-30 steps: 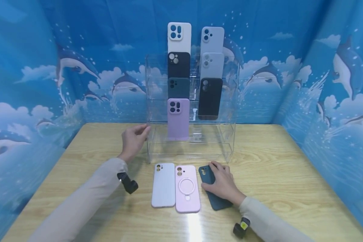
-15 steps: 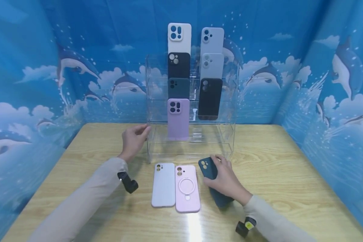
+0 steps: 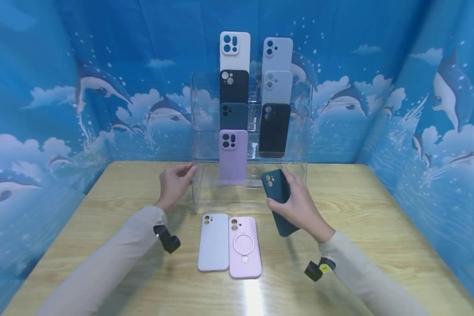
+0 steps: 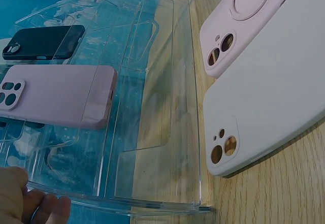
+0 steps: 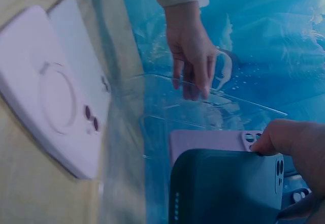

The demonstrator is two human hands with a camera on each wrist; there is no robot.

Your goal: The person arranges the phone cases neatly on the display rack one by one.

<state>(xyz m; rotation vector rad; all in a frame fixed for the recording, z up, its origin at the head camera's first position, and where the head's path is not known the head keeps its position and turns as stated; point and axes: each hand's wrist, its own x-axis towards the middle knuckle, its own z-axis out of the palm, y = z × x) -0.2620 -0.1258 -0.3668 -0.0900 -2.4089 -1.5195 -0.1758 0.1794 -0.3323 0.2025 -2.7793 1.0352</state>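
My right hand (image 3: 303, 206) holds a dark teal phone case (image 3: 277, 186) by its long sides, tilted and raised off the table before the lower right of a clear stepped display rack (image 3: 194, 193). In the right wrist view, thumb and fingers pinch this case (image 5: 228, 186) near its camera cutouts. At the rack's left side, my left hand (image 3: 175, 183) pinches the upright edge between thumb and fingers; part of that hand (image 4: 30, 198) shows in the left wrist view. A lilac case (image 3: 233, 160) leans on the rack's lower left, and a black case (image 3: 274, 131) on its right.
On the table (image 3: 122, 188), a white phone case (image 3: 214, 243) and a pink case (image 3: 245, 250) with a ring lie side by side before the rack. Higher steps bear a white case (image 3: 235, 59), a pale blue case (image 3: 277, 55) and several others. A blue dolphin curtain (image 3: 142, 35) surrounds the table.
My right hand has lifted the dark teal case off the table and carried it up and forward toward the rack. My left hand stays at the rack's left edge.
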